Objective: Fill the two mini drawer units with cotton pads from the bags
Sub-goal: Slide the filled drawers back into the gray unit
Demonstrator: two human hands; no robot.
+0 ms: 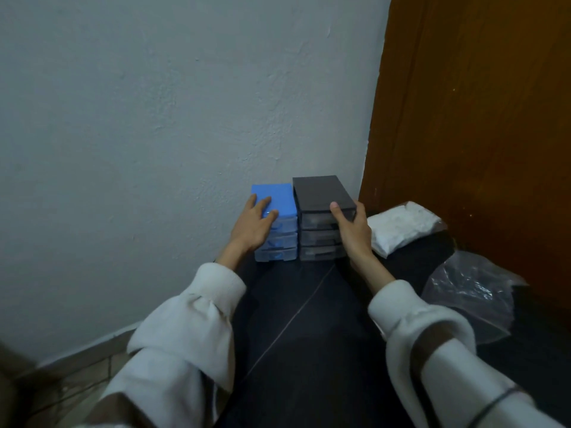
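Note:
Two mini drawer units stand side by side against the wall on a dark surface. The blue unit point(275, 196) is on the left, the black unit point(318, 191) on the right; each has three clear drawers, all pushed in. My left hand point(251, 227) rests over the blue unit's front left corner, fingers lying on its top. My right hand point(352, 230) grips the black unit's front right corner, thumb on top and fingers round the side. A bag of white cotton pads point(401, 227) lies just right of the black unit.
A crumpled clear plastic bag point(469, 295) lies at the right, in front of the cotton pads. A brown wooden door point(479, 118) closes off the right side. The grey wall point(154, 134) stands right behind the units. Tiled floor point(77, 381) shows at lower left.

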